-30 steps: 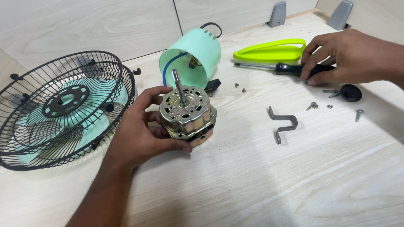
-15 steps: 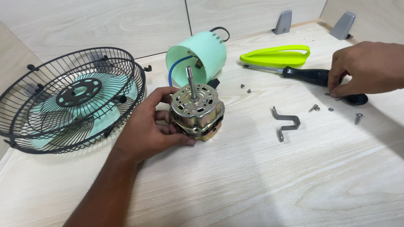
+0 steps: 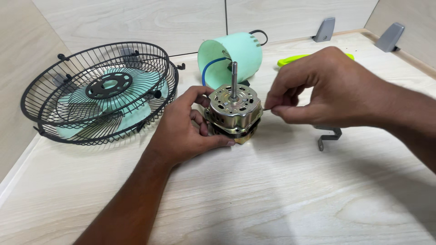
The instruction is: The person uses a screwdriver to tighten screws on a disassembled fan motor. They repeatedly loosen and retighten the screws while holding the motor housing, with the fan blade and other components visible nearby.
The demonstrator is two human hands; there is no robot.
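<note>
Far left on the table [image 3: 272, 195]: black wire fan cage [image 3: 97, 90] with mint blades inside. Left hand [image 3: 184, 129] wraps the motor [image 3: 234, 113] from its left side, grip closed around the housing; motor stands upright at table centre, shaft pointing up. Behind it, a mint cylindrical cover [image 3: 234, 54] lies on its side. Right hand [image 3: 318, 93] pinches a small thin part, too small to identify, at the motor's right edge; grip narrow. Metal bracket [image 3: 329, 136] lies just beneath that hand.

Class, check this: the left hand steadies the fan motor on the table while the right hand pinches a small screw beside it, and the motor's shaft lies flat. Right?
Not quite. The head view shows the motor with its shaft pointing straight up, not flat. The left hand does steady it, and the right hand pinches something small beside it.
</note>
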